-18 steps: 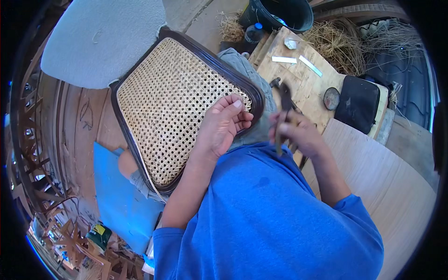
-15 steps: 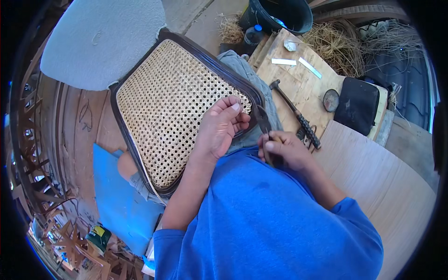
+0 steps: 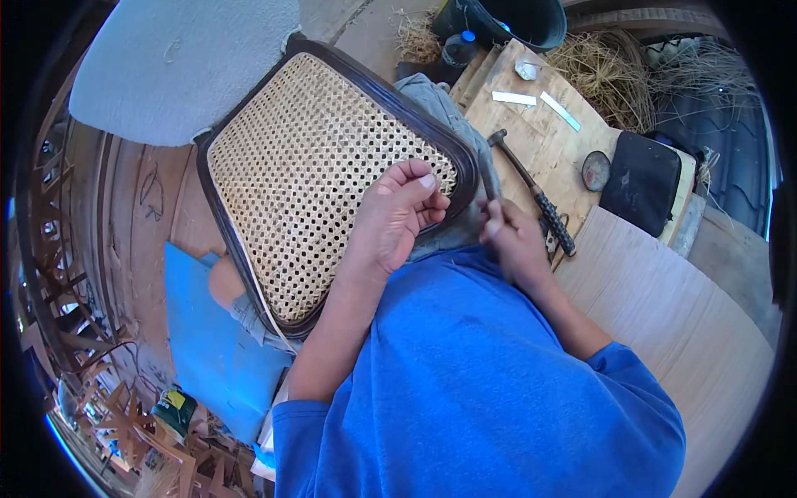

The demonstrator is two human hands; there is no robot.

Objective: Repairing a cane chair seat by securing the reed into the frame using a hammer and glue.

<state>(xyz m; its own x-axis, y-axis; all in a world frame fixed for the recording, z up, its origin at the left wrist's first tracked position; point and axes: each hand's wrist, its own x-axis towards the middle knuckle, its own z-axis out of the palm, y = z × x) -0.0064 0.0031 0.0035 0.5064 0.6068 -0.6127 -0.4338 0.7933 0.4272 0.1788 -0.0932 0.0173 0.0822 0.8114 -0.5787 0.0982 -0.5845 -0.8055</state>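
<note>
A woven cane panel in a dark brown wooden frame lies tilted across my lap. Over its near right corner is my left hand, thumb and forefinger pinched together and the other fingers curled. Whatever sits in that pinch is too small to make out. Just right of the frame, my right hand is closed around a slim, dark-bladed hand tool pointing upward. Motion smears this hand, and its fingers cover the handle, so the tool's exact kind is unclear.
On the wooden board to the right lie a hammer, two white strips, a round tin and a black case. Beyond stand a dark bucket and dry fibre. A pale padded panel is far left.
My right hand has moved slightly up and right, its tool turning more upright and away from the frame's corner. My left hand keeps its pinch there. The view has shifted a little.
</note>
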